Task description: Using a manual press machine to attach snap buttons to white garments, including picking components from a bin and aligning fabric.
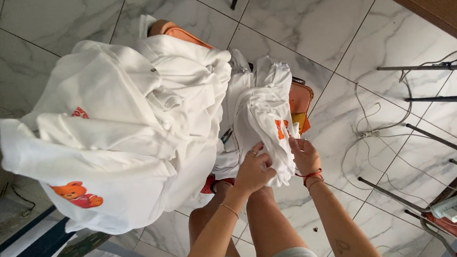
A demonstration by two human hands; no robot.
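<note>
Knees (256, 215) nearest the camera, bare, and just above them both hands are working on the small white shirt (266, 115) with the orange print. Left hand (254, 170) is curled tight into the shirt's lower edge, fingers bunched in the cloth. Right hand (304, 155), red cord at the wrist, pinches the hem just beside it, thumb and fingers closed on the fabric. Looks like the straightening step, the garment being pulled flat before a fold; the next move calls for both hands to spread apart along the hem and draw it taut. Left of the shirt, touching it, a big heap of white clothes (122, 129) spills outward, one piece showing a bear print. Beyond the shirt, an orange chair (300, 99) peeks out from under the pile. Right of the shirt, well apart, loose cable (373, 131) trails across the marble floor (305, 24) towards metal chair legs (438, 98).
</note>
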